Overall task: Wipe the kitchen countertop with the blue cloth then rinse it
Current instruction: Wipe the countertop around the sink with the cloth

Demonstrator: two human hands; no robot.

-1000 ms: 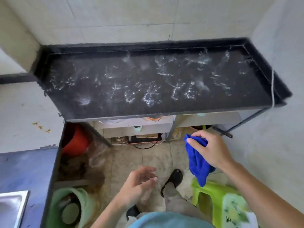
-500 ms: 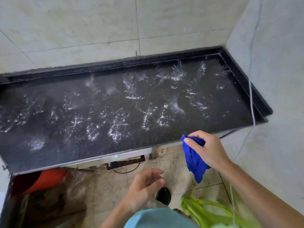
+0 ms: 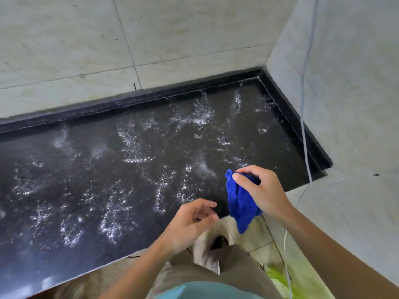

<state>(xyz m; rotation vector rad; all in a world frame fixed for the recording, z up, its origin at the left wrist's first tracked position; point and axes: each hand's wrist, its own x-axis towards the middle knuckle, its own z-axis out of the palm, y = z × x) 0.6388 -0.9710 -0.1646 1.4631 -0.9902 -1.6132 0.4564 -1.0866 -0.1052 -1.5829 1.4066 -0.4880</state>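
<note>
- Change: a second ago the right hand [image 3: 263,190] held the crumpled, napped blue cloth [image 3: 241,203] below the edge, over the floor. Now both are up at the front edge of the black polished stone counter [image 3: 108,169], near its right corner.
- Right grip: thumb and fingers pinch the cloth's top. Its tail hangs past the edge, and I cannot tell whether it touches the counter.
- The left hand [image 3: 190,223] has followed to the front edge. Its grip is loose and empty, fingers half curled.
- Read: approach done, wipe not yet started, rinse still ahead.
- Counter: glossy and flat, with a raised lip at the back and right. White wet or foamy patches are scattered across it.
- Cloth: soft, bunched, absorbent-looking.
- Pale wall tiles [image 3: 194,39]; a thin pale cable [image 3: 303,104] runs down the right wall.
</note>
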